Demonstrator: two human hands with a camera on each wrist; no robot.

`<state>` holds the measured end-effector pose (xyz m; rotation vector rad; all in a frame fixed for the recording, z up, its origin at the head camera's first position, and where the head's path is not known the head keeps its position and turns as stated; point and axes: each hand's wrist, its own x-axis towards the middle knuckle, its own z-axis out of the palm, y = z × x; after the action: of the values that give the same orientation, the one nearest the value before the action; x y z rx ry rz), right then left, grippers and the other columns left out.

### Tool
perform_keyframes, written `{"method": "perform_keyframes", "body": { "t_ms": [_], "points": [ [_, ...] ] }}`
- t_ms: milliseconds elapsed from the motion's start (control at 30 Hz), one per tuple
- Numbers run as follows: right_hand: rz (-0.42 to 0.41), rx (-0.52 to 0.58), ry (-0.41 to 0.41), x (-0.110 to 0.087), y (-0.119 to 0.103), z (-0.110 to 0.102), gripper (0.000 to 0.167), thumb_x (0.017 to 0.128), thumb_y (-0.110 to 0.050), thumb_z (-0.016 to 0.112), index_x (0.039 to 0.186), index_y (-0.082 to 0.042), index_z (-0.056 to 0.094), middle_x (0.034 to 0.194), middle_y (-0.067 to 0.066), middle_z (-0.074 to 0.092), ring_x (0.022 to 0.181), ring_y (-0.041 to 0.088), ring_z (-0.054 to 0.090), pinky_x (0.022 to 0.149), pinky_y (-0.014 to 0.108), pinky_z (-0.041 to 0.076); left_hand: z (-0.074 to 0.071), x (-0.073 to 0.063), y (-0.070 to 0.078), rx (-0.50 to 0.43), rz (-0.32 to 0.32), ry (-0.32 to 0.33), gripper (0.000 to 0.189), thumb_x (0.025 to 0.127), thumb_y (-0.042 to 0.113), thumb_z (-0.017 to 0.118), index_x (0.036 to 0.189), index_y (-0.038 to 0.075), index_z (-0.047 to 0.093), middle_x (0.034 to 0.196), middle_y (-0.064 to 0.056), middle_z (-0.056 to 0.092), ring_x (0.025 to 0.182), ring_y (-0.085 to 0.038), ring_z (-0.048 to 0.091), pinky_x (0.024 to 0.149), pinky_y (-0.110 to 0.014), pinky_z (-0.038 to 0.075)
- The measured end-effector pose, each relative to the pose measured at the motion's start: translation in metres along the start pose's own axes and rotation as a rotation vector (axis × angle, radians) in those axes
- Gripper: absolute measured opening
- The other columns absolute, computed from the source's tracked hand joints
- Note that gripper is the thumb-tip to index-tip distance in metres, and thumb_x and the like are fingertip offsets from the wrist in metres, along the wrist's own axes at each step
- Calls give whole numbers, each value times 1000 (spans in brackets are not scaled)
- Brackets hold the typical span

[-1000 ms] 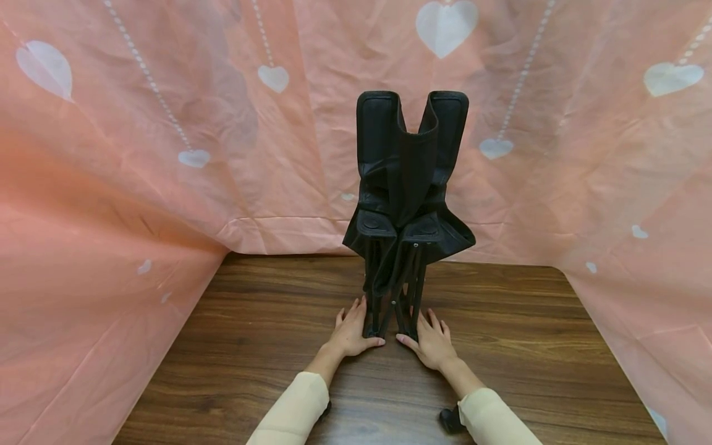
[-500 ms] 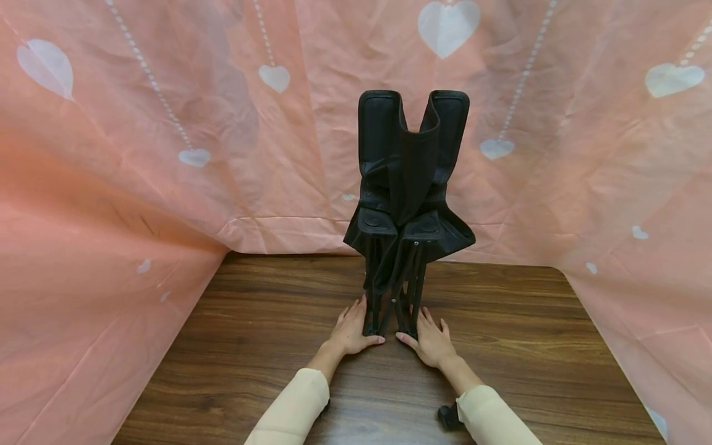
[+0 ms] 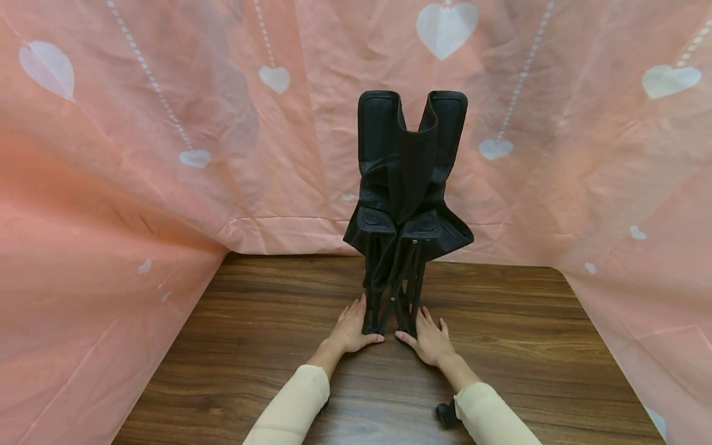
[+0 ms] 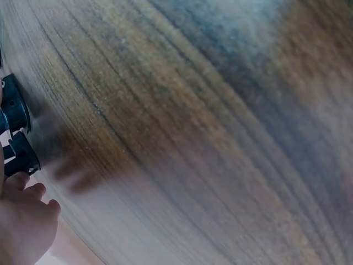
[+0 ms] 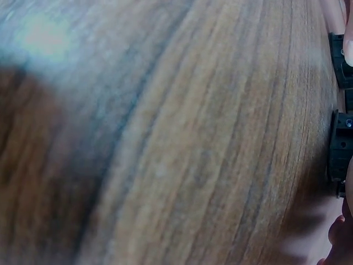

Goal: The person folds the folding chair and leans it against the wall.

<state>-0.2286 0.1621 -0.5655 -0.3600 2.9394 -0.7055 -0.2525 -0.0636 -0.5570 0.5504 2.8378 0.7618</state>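
Note:
A black folding camp chair (image 3: 414, 167) stands upright, partly folded, its cloth bunched over thin dark legs. My left hand (image 3: 350, 329) is at the foot of the left legs, with its thumb across the front and its straight fingers along the outer side. On the other side my right hand (image 3: 432, 343) mirrors it at the right legs, fingers spread and fairly straight. In the left wrist view, plastic feet (image 4: 22, 154) sit at the frame edge near the fingertips. Similar black feet (image 5: 341, 144) appear in the right wrist view, where most of the hand is outside the frame.
The chair stands on a brown wood-grain table (image 3: 267, 309). A pink curtain with white hearts (image 3: 311, 154) hangs behind the table and along both sides. A small black object (image 3: 446, 415) shows beneath the right sleeve.
Almost nothing differs. Both hands keep their places at the chair's feet, and the chair has barely shifted in the view.

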Motion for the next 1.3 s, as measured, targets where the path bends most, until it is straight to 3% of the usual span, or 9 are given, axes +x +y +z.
{"method": "perform_keyframes", "body": {
  "t_ms": [267, 600, 867, 1300],
  "points": [
    [1, 0, -1, 2, 1, 0, 83, 95, -56, 48, 155, -5, 19, 160, 16, 22, 149, 37, 19, 113, 70, 9, 0, 1, -1, 56, -10, 7, 109, 82, 55, 70, 155, 3, 9, 161, -12, 23, 149, -28, 22, 121, -50, 17],
    [-22, -14, 5, 5, 1, 0, 82, 96, -52, 48, 153, 1, 21, 158, 22, 24, 148, 39, 21, 116, 66, 11, -3, 4, -1, 55, -1, 8, 108, 82, 54, 70, 155, 0, 10, 160, -13, 25, 148, -28, 24, 120, -50, 19],
    [-40, 36, -3, 8, 1, 0, 83, 98, -49, 49, 152, 5, 17, 158, 25, 20, 148, 40, 16, 119, 58, 15, -5, 6, -1, 72, -2, 6, 107, 82, 54, 70, 155, 1, 11, 160, -13, 25, 148, -28, 25, 120, -50, 19],
    [-37, 58, -16, 14, 7, 4, 86, 97, -52, 47, 153, 5, 14, 159, 26, 15, 149, 41, 14, 120, 58, 14, -4, 12, -4, 97, -14, -3, 107, 83, 56, 67, 155, 1, 10, 161, -12, 24, 149, -27, 23, 121, -49, 19]
  ]
}}
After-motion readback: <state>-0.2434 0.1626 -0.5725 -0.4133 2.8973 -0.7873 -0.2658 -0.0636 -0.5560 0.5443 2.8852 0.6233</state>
